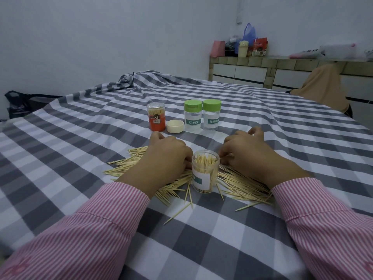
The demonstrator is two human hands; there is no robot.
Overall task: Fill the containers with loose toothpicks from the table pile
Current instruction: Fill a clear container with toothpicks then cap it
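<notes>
While the open clear container [205,173] stands upright amid the toothpick pile [240,183] on the checked bench cloth [80,126], nearly full, gathering is the step in hand. Left hand [168,153] and right hand [249,150] flank it, palms down, fingers curled into loose toothpicks; the exact grip is hidden. Next, judged: lift a bundle, align it, drop it in. Two green-capped containers [201,115] wait behind, capped and apparently empty.

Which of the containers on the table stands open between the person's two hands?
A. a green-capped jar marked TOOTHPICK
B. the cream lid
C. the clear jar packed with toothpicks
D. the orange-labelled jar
C: the clear jar stands lidless in the toothpick pile between the left hand and right hand; the other containers stand farther back.
</notes>
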